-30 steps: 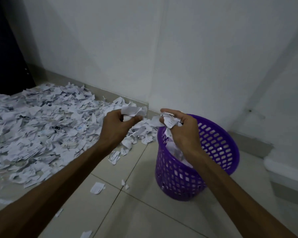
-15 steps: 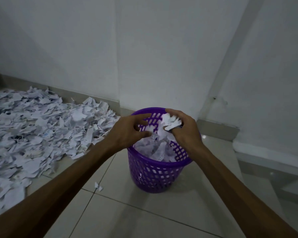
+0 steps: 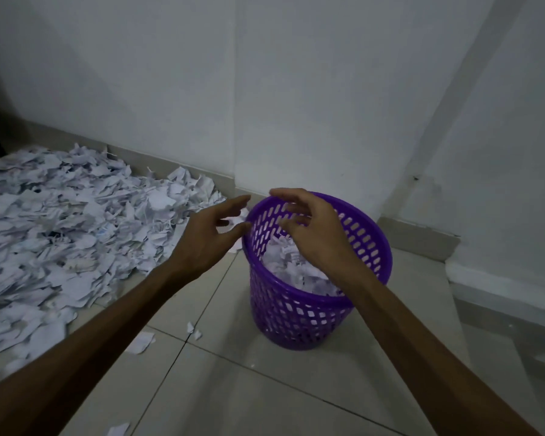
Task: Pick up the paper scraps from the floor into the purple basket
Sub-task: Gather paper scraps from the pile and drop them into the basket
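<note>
Pale glossy tiles make up the floor point(image 3: 265, 388), crossed by thin dark grout lines. A thick heap of paper scraps point(image 3: 60, 234) covers its left side up to the wall. The purple basket point(image 3: 299, 322) stands upright on a tile right of the heap, with a few loose scraps point(image 3: 140, 342) lying near its foot

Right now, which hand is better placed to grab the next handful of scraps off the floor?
Probably the left hand: it is open and empty, beside the purple basket, nearest the big pile of paper scraps. The right hand, also open, hovers over the basket, farther from the pile.
</note>
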